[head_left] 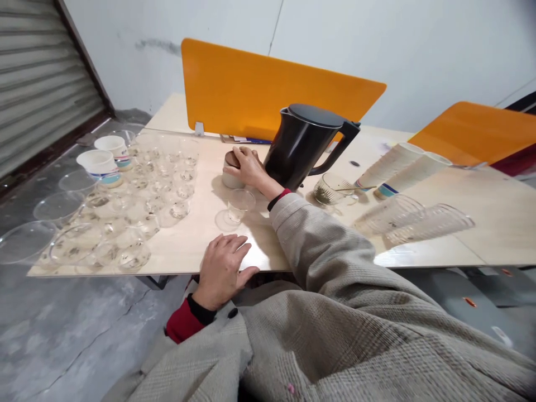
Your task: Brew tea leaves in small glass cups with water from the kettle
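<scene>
The small round white jar with a brown lid (231, 169), sat just left of the black plastic kettle (302, 146), is capped by the right hand (248, 166) with fingers curled over it, probably light and rigid, best gripped round the lid rim, while the left hand (223, 268) is rested flat, fingers loosely together, on the pale wooden table (481, 223).

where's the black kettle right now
The black kettle stands mid-table in the head view, before the orange divider, just right of the right hand.
</scene>
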A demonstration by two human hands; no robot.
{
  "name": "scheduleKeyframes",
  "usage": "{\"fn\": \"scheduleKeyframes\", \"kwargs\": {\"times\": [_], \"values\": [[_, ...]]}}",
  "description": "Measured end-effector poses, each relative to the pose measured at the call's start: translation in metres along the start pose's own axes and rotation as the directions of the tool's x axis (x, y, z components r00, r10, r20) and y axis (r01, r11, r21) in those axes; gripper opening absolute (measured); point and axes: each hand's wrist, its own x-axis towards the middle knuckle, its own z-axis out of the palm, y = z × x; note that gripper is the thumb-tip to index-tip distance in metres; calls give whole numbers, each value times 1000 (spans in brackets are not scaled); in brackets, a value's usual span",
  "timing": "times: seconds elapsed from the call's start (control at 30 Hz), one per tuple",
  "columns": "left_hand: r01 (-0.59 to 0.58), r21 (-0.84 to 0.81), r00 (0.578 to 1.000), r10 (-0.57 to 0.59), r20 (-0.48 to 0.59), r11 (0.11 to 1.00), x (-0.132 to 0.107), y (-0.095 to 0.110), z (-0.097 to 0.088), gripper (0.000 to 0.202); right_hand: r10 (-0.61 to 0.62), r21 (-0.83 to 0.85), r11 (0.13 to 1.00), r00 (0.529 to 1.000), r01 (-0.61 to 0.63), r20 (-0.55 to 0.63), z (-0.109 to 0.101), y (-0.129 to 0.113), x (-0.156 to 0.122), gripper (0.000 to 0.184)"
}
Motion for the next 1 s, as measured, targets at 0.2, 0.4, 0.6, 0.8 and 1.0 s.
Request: {"fn": "scheduleKeyframes", "kwargs": {"times": [0.2, 0.4, 0.6, 0.8, 1.0], "values": [[-2, 6, 1000, 2, -12, 1000, 1, -3, 0, 46, 2, 104, 994, 965, 26, -260, -33, 9, -60, 66], [-22, 16, 999, 23, -38, 1000, 4, -4, -1, 45, 117, 261, 965, 942, -32, -315, -52, 29, -173, 54], [-40, 57, 998, 44, -55, 998, 7, -5, -5, 36, 298, 386, 905, 916, -181, -268, -41, 62, -243, 40], [-53, 104, 996, 59, -60, 993, 7, -8, -6, 36, 407, 483, 841, 873, -244, -268, -41, 84, -251, 43], [-10, 105, 998, 17, -59, 994, 8, -6, -5, 37, 381, 414, 898, 731, -148, -566, -78, 133, -182, 68]]}}
